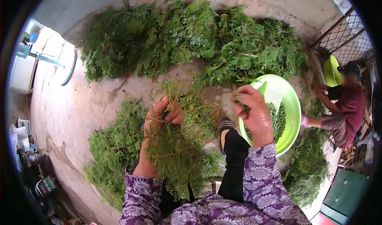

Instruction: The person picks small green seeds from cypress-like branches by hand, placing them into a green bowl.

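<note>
Above my lap, my left hand point(164, 110) is closed round the stem of a green leafy branch point(175, 153), which hangs down over my legs. My right hand point(251, 107) is over the left rim of a bright green basin point(293, 121), its fingers curled round small green pieces that are partly hidden. In the basin lie many small round green cones point(279, 123), and a ribbed light-green board point(273, 94) leans inside it.
A long heap of cut branches point(179, 38) lies along the wall. Another pile point(115, 145) is at my left, more point(306, 165) beyond the basin. At right sits a person point(350, 105) beside a green basin point(331, 70). A green box point(346, 191) stands lower right.
</note>
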`<state>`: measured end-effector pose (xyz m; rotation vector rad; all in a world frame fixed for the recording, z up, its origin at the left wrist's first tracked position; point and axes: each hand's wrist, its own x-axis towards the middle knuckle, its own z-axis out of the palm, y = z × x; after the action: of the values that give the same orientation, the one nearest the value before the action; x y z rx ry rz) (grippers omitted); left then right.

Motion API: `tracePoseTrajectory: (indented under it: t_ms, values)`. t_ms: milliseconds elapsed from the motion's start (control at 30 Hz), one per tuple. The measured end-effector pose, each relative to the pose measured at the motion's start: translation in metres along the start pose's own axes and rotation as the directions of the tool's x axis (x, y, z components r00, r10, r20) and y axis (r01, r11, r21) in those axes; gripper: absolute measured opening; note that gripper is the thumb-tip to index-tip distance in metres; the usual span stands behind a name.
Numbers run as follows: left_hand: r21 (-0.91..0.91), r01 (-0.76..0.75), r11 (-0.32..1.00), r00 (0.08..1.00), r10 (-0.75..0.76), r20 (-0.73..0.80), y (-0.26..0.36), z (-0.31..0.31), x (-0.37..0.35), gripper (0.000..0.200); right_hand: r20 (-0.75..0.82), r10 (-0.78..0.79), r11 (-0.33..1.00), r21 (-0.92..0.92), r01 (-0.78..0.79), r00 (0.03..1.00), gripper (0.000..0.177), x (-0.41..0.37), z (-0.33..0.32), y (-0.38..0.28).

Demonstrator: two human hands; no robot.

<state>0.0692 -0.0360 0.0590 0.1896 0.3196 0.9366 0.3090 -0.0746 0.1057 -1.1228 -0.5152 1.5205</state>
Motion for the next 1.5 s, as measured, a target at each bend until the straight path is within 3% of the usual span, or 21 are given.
tracePoseTrajectory:
  t_ms: [33, 100, 167, 200, 233, 267, 333, 400, 467, 533, 567, 633, 667, 733, 867, 933, 1067, 1133, 1233, 1433, 1500]
  values:
    - [-0.014, -0.014, 1.0, 1.0, 0.014, 0.019, 0.001, 0.001, 0.0, 0.018, -0.074, -0.081, 0.994, -0.085, 0.075, 0.994, 0.012, 0.0, -0.009, -0.006]
    - [-0.034, -0.031, 0.999, 0.999, 0.033, 0.035, 0.002, -0.002, 0.0, 0.018, -0.223, -0.3, 0.861, -0.482, 0.162, 0.928, 0.015, 0.005, -0.047, -0.006]
    - [0.042, -0.073, 0.996, 0.995, 0.07, 0.069, 0.0, -0.011, 0.0, 0.017, -0.262, -0.534, 0.459, -0.888, 0.015, 0.804, 0.019, 0.007, -0.089, -0.006]
    - [0.037, -0.074, 0.997, 0.995, 0.071, 0.066, -0.001, -0.005, -0.003, 0.017, -0.294, -0.505, 0.238, -0.951, -0.197, 0.811, 0.022, 0.005, -0.11, -0.008]
    - [0.243, -0.051, 0.969, 0.987, 0.087, -0.137, -0.005, 0.008, -0.006, 0.017, -0.33, -0.485, -0.011, -0.924, -0.383, 0.81, 0.025, 0.003, -0.13, -0.009]
    - [0.43, 0.015, 0.903, 0.935, 0.139, -0.326, -0.01, 0.019, -0.009, 0.017, -0.327, -0.484, -0.017, -0.924, -0.382, 0.812, 0.025, 0.001, -0.148, -0.006]
    - [0.615, 0.183, 0.767, 0.909, 0.106, -0.403, -0.033, 0.032, -0.015, 0.015, -0.401, -0.465, -0.169, -0.835, -0.524, 0.789, 0.03, 0.0, -0.177, 0.003]
    - [0.856, 0.153, 0.493, 0.975, 0.065, -0.212, -0.07, 0.02, -0.027, 0.017, -0.389, -0.459, -0.201, -0.83, -0.52, 0.799, 0.03, 0.006, -0.199, 0.012]
    - [0.997, -0.039, 0.073, 0.991, -0.126, 0.048, -0.089, 0.021, -0.043, 0.023, -0.374, -0.449, -0.233, -0.828, -0.51, 0.812, 0.031, 0.011, -0.196, 0.012]
    - [0.945, -0.161, -0.286, 0.926, -0.375, 0.044, -0.113, 0.007, -0.059, 0.029, -0.349, -0.393, -0.102, -0.903, -0.418, 0.851, 0.033, 0.016, -0.176, 0.008]
    - [0.946, -0.156, -0.284, 0.927, -0.372, 0.041, -0.121, 0.003, -0.067, 0.029, -0.346, -0.389, -0.107, -0.904, -0.415, 0.854, 0.033, 0.019, -0.166, 0.007]
    - [0.936, -0.13, -0.326, 0.766, -0.633, -0.114, -0.125, 0.007, -0.082, 0.029, -0.36, -0.334, 0.002, -0.925, -0.381, 0.871, 0.033, 0.026, -0.144, 0.008]
    - [0.939, -0.124, -0.322, 0.769, -0.63, -0.114, -0.127, 0.005, -0.088, 0.029, -0.283, -0.36, -0.061, -0.944, -0.325, 0.889, 0.032, 0.03, -0.137, 0.012]
    - [0.918, -0.256, -0.304, 0.668, -0.742, -0.06, -0.131, 0.0, -0.098, 0.03, -0.238, -0.352, -0.066, -0.958, -0.278, 0.905, 0.031, 0.038, -0.122, 0.018]
    - [0.918, -0.235, -0.32, 0.66, -0.746, -0.092, -0.133, -0.008, -0.109, 0.031, -0.124, -0.311, -0.081, -0.984, -0.156, 0.942, 0.029, 0.051, -0.086, 0.024]
    - [0.895, -0.275, -0.353, 0.445, -0.871, -0.207, -0.13, -0.006, -0.114, 0.03, -0.067, -0.293, -0.083, -0.992, -0.095, 0.954, 0.028, 0.057, -0.072, 0.03]
    - [0.755, -0.455, -0.472, 0.518, -0.83, -0.207, -0.108, 0.001, -0.115, 0.026, 0.062, -0.216, -0.067, -0.997, 0.049, 0.974, 0.027, 0.067, -0.047, 0.047]
    - [0.701, -0.435, -0.566, 0.69, -0.709, -0.144, -0.107, -0.001, -0.107, 0.025, 0.104, -0.14, -0.1, -0.991, 0.091, 0.985, 0.027, 0.074, -0.043, 0.06]
    - [0.627, -0.41, -0.663, 0.802, -0.589, -0.098, -0.095, 0.007, -0.094, 0.026, 0.177, -0.017, -0.165, -0.971, 0.172, 0.984, 0.026, 0.09, -0.033, 0.086]
    - [0.64, -0.339, -0.689, 0.865, -0.495, -0.075, -0.074, 0.017, -0.089, 0.03, 0.253, 0.237, -0.165, -0.941, 0.296, 0.938, 0.026, 0.11, -0.016, 0.182]
    - [0.666, -0.283, -0.69, 0.887, -0.453, -0.092, -0.066, 0.016, -0.086, 0.028, 0.163, 0.371, -0.196, -0.948, 0.249, 0.914, 0.026, 0.119, -0.015, 0.217]
